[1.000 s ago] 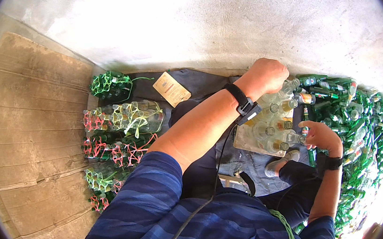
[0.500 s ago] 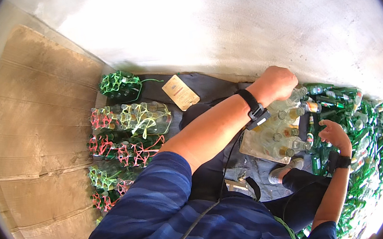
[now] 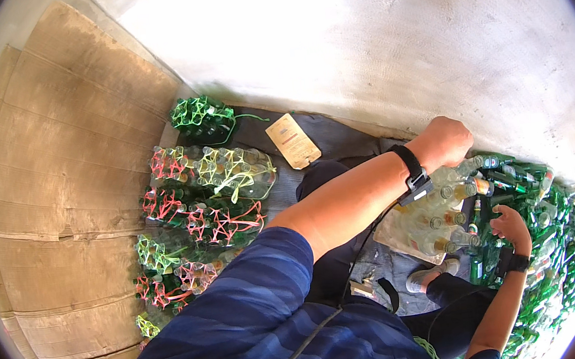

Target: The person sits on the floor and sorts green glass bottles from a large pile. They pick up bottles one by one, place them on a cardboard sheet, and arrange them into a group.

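Note:
My left hand (image 3: 447, 140) is closed in a fist close to the pale wall, at the far end of a group of clear glass bottles (image 3: 438, 198). Whatever its fingers grip is hidden beneath the hand. The clear bottles are packed together on a light board (image 3: 394, 231), several with their necks pointing right. Beside the heap of green glass bottles (image 3: 565, 247), my right hand (image 3: 511, 226) has its fingers bent and somewhat apart, with nothing visible in them. A black strap circles each wrist.
Bottle bundles tied with red (image 3: 225, 222) and yellow-green cord (image 3: 226, 169) line the left side, beside a tall cardboard sheet (image 3: 69, 190). A green-corded bundle (image 3: 202, 118) stands in the far corner. A tan card (image 3: 294, 141) lies on the dark floor covering.
The view has shifted, so most things sit farther right and lower. My left hand stays closed near the wall. My right hand's fingers have curled in slightly beside the green bottles.

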Demonstrator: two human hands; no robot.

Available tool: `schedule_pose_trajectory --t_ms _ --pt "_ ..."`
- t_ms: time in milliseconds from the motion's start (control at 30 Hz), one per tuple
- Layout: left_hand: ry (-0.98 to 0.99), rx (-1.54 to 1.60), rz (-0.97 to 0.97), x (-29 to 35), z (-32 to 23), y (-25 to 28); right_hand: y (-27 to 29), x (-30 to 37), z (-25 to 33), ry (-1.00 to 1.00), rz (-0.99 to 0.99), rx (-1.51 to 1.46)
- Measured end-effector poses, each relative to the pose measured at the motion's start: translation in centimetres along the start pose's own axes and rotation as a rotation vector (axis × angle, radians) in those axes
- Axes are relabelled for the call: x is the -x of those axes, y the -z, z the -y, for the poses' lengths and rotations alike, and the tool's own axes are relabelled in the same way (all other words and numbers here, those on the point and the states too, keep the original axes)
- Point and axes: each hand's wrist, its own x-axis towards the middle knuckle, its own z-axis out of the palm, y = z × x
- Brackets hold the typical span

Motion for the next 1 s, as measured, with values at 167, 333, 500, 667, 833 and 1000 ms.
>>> schedule_pose_trajectory --t_ms 167,333,500,667,833,1000 --pt "0.014 0.023 -0.054 0.4 0.2 0.2 -0.5 -1.2 -0.7 -0.002 -0.001 0.023" --pt "0.025 0.020 0.004 0.5 0.4 0.6 -0.9 -1.2 0.4 -0.015 -0.011 0.039" --pt "0.033 0.015 0.011 0.0 0.3 0.3 -1.2 -2.0 0.5 -0.016 0.023 -0.069" --pt "0.034 0.024 0.010 -0.2 0.0 0.5 -1.7 -3.9 -0.5 -0.094 0.103 -0.321" --pt "0.033 0.003 0.029 0.1 0.1 0.7 -1.6 -6.9 -3.6 -0.135 0.104 -0.405" --pt "0.038 0.040 0.043 -0.6 0.2 0.4 -2.0 -8.7 -6.7 -0.080 0.095 -0.504"
